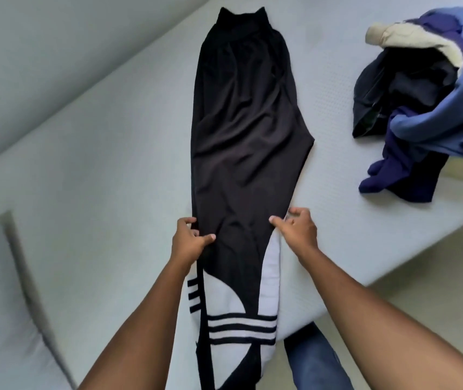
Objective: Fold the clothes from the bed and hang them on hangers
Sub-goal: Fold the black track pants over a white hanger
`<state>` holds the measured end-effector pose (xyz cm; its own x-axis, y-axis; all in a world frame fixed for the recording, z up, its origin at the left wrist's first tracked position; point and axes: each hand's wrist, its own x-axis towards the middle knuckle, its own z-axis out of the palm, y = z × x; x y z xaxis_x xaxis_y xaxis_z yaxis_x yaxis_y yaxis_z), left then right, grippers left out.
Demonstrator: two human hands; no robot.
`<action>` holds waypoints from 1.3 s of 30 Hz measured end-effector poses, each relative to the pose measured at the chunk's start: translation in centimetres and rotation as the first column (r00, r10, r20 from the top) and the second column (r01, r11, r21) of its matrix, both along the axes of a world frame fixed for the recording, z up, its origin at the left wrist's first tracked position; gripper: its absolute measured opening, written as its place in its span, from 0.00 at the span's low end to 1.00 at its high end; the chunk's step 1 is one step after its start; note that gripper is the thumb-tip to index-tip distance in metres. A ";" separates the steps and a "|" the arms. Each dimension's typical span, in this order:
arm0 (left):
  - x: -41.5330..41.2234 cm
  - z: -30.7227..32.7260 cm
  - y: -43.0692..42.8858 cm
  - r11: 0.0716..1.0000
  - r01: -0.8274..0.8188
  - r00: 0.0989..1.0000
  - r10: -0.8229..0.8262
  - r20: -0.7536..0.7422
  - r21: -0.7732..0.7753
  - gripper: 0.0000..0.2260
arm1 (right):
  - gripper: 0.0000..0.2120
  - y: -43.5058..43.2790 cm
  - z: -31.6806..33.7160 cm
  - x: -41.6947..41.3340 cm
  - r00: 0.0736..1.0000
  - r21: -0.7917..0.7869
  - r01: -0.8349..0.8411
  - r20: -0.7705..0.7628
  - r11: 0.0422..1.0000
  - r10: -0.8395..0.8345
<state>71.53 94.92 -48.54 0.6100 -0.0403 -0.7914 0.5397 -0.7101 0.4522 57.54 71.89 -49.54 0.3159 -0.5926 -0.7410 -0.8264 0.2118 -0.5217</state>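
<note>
Both hands pinch the side edges of black track pants (pixel 247 136) laid lengthwise on the bed (pixel 98 170).

The waistband points to the bed's far edge, and the white-striped lower legs hang over the near edge. The left hand (pixel 189 243) pinches the left seam between thumb and curled fingers, and the right hand (pixel 297 232) pinches the right edge likewise. Open mattress flanks the pants. A pile of clothes (pixel 421 94) sits well apart by the right edge.
</note>
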 end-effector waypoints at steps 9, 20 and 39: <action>-9.4 0.7 9.8 0.974 -0.059 0.972 0.007 0.234 0.217 0.18 | 0.14 14.4 0.3 -13.4 0.973 0.062 -0.214 -0.072 0.975 0.218; -24.8 0.8 20.8 0.980 0.093 0.930 -0.149 -0.337 -0.176 0.13 | 0.11 25.3 1.4 -24.6 0.994 0.455 -0.072 -0.035 0.888 0.099; -25.7 4.3 23.7 0.990 0.143 0.861 -0.133 -0.491 -0.019 0.12 | 0.41 31.1 0.8 -26.2 0.934 0.227 0.023 -0.353 0.974 0.060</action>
<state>45.81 118.66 -44.24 0.1333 -0.0785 -0.9880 0.5842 -0.7990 0.1423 31.34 103.00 -48.69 0.0167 -0.3952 -0.9185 -0.9531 0.2714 -0.1341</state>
